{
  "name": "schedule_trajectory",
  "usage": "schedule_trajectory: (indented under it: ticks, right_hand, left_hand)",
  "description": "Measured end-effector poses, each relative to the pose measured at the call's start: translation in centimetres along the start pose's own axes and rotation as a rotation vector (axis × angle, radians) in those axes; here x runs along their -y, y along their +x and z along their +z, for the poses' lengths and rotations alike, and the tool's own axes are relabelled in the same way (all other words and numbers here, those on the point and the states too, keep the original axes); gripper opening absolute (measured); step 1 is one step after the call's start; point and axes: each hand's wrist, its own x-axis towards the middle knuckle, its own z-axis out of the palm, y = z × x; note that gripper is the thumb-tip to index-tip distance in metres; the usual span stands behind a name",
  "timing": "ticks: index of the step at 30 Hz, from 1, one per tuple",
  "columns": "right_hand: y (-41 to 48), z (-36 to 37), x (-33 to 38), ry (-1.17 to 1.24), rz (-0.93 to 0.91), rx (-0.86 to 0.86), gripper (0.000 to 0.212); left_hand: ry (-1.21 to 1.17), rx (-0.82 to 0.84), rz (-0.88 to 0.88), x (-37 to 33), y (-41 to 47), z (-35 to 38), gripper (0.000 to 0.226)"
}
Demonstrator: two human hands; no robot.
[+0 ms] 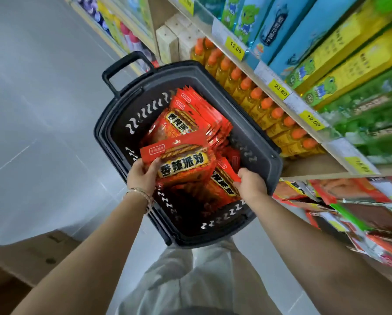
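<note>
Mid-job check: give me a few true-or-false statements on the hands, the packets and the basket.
1. The left hand grips a red snack packet over the basket. True.
2. The right hand holds nothing. False: it pinches the corner of a second red packet.
3. Those two packets are the only ones in the basket. False: a stack of red packets lies at its far end.
4. Orange-capped bottles stand on the shelf beside the basket. True.

Bright, even light. The red packet (183, 162) looks sharp, but the shelves (340, 144) at the right edge are blurry and bent.
</note>
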Motion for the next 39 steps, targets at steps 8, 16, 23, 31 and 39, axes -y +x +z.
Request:
schedule_trajectory:
  ticks: [8,16,23,31,39]
  right_hand:
    - [-6.7,-1.6,0.4,-0.170,-0.176,-0.318,0.030]
    - [-12.0,-6.2,-0.5,0.118,-0.132,-0.588,0.022]
    - [-13.6,-8.2,-1.8,0.111,-0.186,-0.613,0.027]
    - [-15.2,-7.8,-1.4,0.183,-0.289,-0.625,0.014]
    - [-13.9,-10.1,-0.6,0.049,-0.353,-0.676,0.010]
  left_hand:
    - [0.002,0.110,0.259,-3.3,-3.7,-2.9,0.011]
    - [-0.091,0.040,0.532,-8.5,-6.9,-5.3,0.017]
    - [-0.216,-0.040,0.614,-10.7,-9.8,-5.9,0.016]
    - [-0.195,-0.172,0.567,-8.0,-12.8,-5.8,0.023]
    - [-0.145,-0.235,0.470,-5.7,-10.7,-5.7,0.021]
